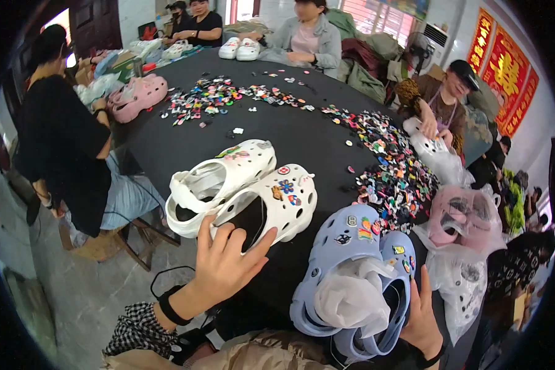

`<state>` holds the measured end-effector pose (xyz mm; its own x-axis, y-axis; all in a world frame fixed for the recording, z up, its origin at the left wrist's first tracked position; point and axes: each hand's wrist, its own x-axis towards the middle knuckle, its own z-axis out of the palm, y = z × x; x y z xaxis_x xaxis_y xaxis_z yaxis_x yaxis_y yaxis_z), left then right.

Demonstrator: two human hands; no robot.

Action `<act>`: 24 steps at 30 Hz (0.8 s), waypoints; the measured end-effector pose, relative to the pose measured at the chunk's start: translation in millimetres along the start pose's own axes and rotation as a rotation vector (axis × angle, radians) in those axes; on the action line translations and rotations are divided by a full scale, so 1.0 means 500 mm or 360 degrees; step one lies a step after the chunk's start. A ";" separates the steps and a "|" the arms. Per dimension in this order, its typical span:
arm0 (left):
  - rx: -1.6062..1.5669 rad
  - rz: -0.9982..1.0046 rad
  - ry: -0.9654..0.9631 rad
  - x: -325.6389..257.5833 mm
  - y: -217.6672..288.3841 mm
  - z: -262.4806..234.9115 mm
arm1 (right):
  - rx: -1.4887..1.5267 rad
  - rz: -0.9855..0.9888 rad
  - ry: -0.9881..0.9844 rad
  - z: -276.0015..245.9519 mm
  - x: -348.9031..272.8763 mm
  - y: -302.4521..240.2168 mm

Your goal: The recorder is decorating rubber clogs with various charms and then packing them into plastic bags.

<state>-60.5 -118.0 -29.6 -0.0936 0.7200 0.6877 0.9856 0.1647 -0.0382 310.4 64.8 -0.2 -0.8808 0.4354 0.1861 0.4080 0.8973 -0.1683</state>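
Note:
A pair of white clogs with colourful charms rests on the black table. My left hand [223, 264] grips the heel end of the nearer white clog [295, 213], with its thumb and fingers on the rim. The other white clog [243, 161] lies just behind it. To the right is a pair of light blue clogs: the larger-looking left blue clog [319, 262] has crumpled white wrapping [354, 296] stuffed at its opening. Alongside the right blue clog [404, 253], my right hand [422, 314] has its fingers stretched out against the outer side; its thumb is hard to make out.
Loose charms [388, 160] lie in a curved heap across the black table [142, 151]. Bagged pink clogs [465, 216] and a bagged white clog [465, 287] stand at the right. Co-workers sit around, one handling a white clog [435, 148]. A pink clog [139, 97] is far left.

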 end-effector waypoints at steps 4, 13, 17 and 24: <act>-0.0048 -0.0027 0.0021 0.000 -0.004 0.002 | -0.0075 -0.0087 -0.0177 0.000 0.018 0.004; -0.0002 -0.0071 -0.0035 -0.013 -0.066 0.014 | -0.0051 -0.0291 0.0096 0.050 0.078 -0.030; 0.0051 -0.0092 -0.0059 -0.006 -0.107 0.027 | 0.0013 -0.0220 0.0129 0.068 0.136 -0.076; 0.0088 -0.0133 0.0049 0.029 -0.199 0.050 | 0.0084 -0.0236 0.0165 0.101 0.286 -0.136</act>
